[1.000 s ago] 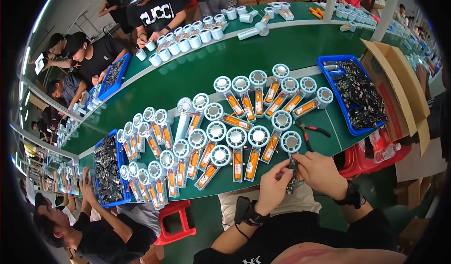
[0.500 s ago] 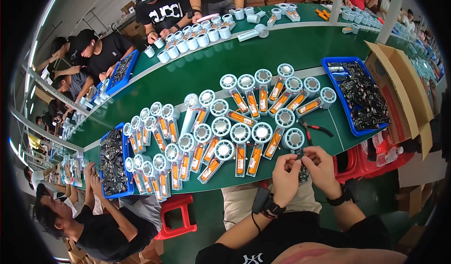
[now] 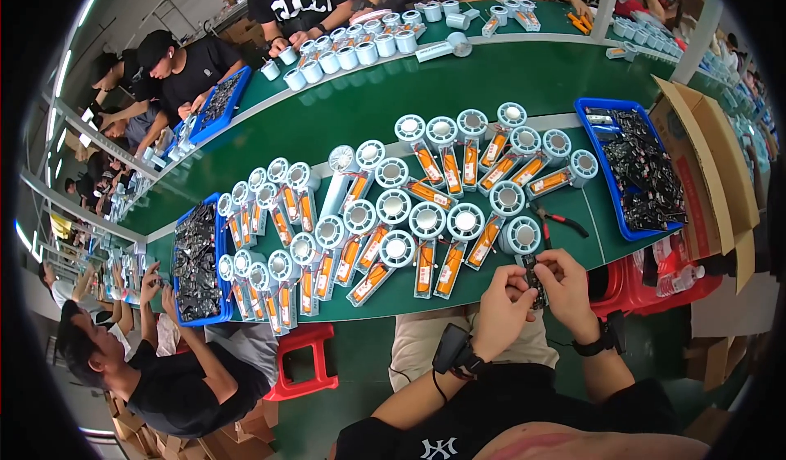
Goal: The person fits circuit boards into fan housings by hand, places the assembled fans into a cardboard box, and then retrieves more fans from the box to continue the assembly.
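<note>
At the front edge of the green table (image 3: 483,165), both my hands are closed around a narrow dark piece that looks like a circuit board (image 3: 538,295). My left hand (image 3: 503,306) pinches it from the left side. From the right, the fingers of my right hand (image 3: 566,286) press on its upper part. Just beyond my fingertips is the round head of a pale blue fan unit (image 3: 523,236); its lower part is hidden behind my hands, so I cannot tell whether the board joins it. Beside it lies another fan unit (image 3: 486,241) with an orange battery in its handle.
Several similar fan units (image 3: 427,219) spread leftward. Red-handled pliers (image 3: 565,222) lie right of my hands. Blue trays of dark boards stand at right (image 3: 624,229) and left (image 3: 187,298), with a cardboard box (image 3: 696,173) at far right. A co-worker (image 3: 180,378) sits at left.
The whole view has shifted slightly, so the table's things sit a little further right. My fingers have changed position slightly on the dark board, which both hands keep holding.
</note>
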Available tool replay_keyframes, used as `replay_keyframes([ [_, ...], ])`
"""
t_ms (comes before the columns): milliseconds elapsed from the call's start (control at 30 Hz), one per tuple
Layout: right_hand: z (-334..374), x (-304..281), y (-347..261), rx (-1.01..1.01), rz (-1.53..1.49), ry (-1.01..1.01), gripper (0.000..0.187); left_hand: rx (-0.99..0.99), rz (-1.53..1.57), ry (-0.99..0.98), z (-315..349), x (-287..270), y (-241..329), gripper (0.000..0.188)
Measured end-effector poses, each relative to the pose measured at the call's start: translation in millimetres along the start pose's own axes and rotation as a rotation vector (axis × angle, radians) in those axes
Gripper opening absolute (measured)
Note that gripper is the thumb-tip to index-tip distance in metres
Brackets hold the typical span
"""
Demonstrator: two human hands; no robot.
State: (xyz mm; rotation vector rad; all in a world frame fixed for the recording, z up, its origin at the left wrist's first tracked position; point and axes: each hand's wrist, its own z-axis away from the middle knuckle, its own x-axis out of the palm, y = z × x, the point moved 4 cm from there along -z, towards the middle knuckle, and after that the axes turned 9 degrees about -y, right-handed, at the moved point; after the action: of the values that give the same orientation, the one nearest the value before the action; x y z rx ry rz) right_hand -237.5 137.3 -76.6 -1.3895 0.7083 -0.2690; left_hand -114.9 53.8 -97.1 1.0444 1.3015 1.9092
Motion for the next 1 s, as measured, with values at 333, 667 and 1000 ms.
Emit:
replay_keyframes([
  [333,0.5,-2.7,4.5,0.031,0.026,-0.011,0.015,-0.057,0.125,-0.015,-0.1,5.2,-4.4,0.034],
  [667,-1.4,-3.3,-4.7,-0.020,0.113,0.016,0.016,-0.029,-0.093,-0.001,-3.8,3.5,18.0,0.028],
  [1000,-14.4,0.3,-53.5,0.141,0.517,-0.171,0.027,-0.015,-0.284,-0.039,-18.2,4.5,0.5,0.034],
])
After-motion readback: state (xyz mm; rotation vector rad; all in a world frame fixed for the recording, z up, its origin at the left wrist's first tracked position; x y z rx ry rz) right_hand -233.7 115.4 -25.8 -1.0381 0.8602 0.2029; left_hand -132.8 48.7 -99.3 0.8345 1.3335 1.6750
